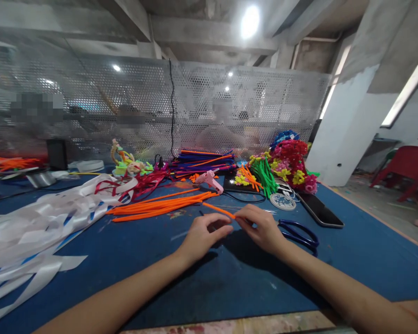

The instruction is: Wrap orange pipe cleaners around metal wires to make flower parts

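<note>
An orange pipe cleaner point(218, 210) is pinched in my right hand point(261, 226), its free end pointing left and away from me. My left hand point(204, 234) is just left of it, thumb and forefinger curved with a gap between them. A thin dark piece shows by the left fingers; I cannot tell what it is. Beyond both hands lies a bundle of orange pipe cleaners point(160, 206). Blue-handled scissors point(299, 235) rest beside my right wrist, with their blades hidden from view.
White ribbons point(55, 218) spread over the left side of the blue table point(195, 297). A pink glue gun point(211, 180) stands behind the orange bundle. At right are a phone point(321, 209), green pipe cleaners point(267, 178) and a colourful fuzzy flower pile point(292, 157). A perforated metal screen point(209, 106) backs the table.
</note>
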Tool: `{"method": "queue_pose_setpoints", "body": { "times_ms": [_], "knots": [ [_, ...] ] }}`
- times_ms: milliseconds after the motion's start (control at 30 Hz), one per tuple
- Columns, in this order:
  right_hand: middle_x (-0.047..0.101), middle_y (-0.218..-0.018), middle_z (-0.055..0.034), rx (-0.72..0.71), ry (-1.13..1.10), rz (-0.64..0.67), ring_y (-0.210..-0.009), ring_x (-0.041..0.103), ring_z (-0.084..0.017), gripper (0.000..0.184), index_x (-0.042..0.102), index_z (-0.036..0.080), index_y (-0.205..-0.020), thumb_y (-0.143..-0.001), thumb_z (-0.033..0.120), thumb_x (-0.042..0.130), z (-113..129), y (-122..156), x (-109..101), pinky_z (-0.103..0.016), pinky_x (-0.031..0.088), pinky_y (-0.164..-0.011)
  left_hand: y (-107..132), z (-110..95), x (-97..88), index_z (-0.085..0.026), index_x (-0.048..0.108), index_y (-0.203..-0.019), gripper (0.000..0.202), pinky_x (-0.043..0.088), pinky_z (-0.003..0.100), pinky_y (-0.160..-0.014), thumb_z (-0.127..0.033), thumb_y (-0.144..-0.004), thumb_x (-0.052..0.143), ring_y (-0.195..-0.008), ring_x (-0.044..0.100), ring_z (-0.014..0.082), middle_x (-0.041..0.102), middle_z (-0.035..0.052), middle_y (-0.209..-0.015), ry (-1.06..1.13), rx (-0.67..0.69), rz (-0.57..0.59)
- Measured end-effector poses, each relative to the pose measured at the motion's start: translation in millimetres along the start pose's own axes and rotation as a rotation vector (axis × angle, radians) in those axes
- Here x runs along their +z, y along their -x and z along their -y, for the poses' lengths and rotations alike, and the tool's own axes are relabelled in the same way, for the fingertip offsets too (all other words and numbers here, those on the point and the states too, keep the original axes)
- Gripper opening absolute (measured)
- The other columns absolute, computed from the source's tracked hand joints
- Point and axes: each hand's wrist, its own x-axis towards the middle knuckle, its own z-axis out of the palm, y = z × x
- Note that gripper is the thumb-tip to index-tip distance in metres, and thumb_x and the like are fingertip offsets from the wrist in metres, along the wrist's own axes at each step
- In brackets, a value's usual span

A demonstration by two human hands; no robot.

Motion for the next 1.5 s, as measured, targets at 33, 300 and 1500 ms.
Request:
{"method": "queue_pose_setpoints", "body": {
  "times_ms": [33,300,1500],
  "knots": [
    [0.061,-0.078,-0.0053,-0.069,0.044,0.008,-0.071,0.054,-0.014,0.018,0.062,0.019,-0.091,-0.089,0.021,0.044,-0.2,0.9,0.8,-0.024,0.043,-0.063,-0.3,0.3,0.6,-0.016,0.068,-0.089,0.028,0.042,0.021,-0.053,-0.039,-0.072,0.063,-0.06,0.056,0.0126,0.066,0.0025,-0.074,0.087,-0.043,-0.004],
    [0.059,-0.073,-0.0058,-0.204,0.233,0.041,-0.066,0.051,-0.014,0.021,0.063,0.017,-0.089,-0.09,0.018,0.041,-0.4,5.3,-0.6,-0.025,0.038,-0.06,-3.0,2.8,2.7,-0.012,0.068,-0.088,0.033,0.044,0.019,-0.053,-0.039,-0.069,0.068,-0.065,0.057,0.0119,0.066,0.0079,-0.082,0.515,-0.209,0.062],
    [0.058,-0.069,-0.0046,-0.21,0.14,0.069,-0.064,0.049,-0.013,0.016,0.061,0.016,-0.085,-0.088,0.017,0.045,9.3,5.5,1.5,-0.024,0.036,-0.057,-0.5,-3.8,-12.5,-0.017,0.067,-0.089,0.025,0.044,0.023,-0.062,-0.036,-0.078,0.057,-0.066,0.059,0.014,0.067,0.0014,-0.076,-0.12,0.027,0.153]
  ]
}}
